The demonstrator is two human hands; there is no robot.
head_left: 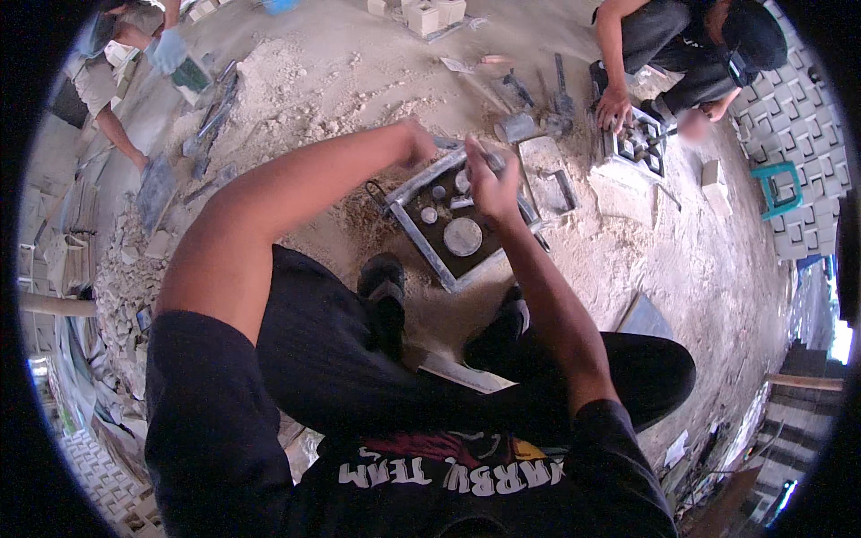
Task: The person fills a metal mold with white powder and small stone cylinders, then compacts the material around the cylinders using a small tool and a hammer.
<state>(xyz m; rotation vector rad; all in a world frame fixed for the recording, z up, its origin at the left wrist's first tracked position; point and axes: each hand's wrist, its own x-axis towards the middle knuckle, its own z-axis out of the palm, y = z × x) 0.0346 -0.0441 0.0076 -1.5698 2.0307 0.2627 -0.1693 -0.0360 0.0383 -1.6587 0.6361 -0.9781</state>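
Overall: dusty floor (623, 255), stretching right to stacked blocks (812, 134); frame (420, 244) lying upon it, edges raised all round; left hand (416, 143) near its far corner, blurred, grip impossible to tell; right hand (493, 186) over its far half, curled around a grey tool (494, 162); pale discs (463, 236) inside.

Open floor (592, 260) for my right hand (493, 186) right of the frame (424, 251); tray (569, 190), can (516, 128) and tools (560, 100) in the way beyond.
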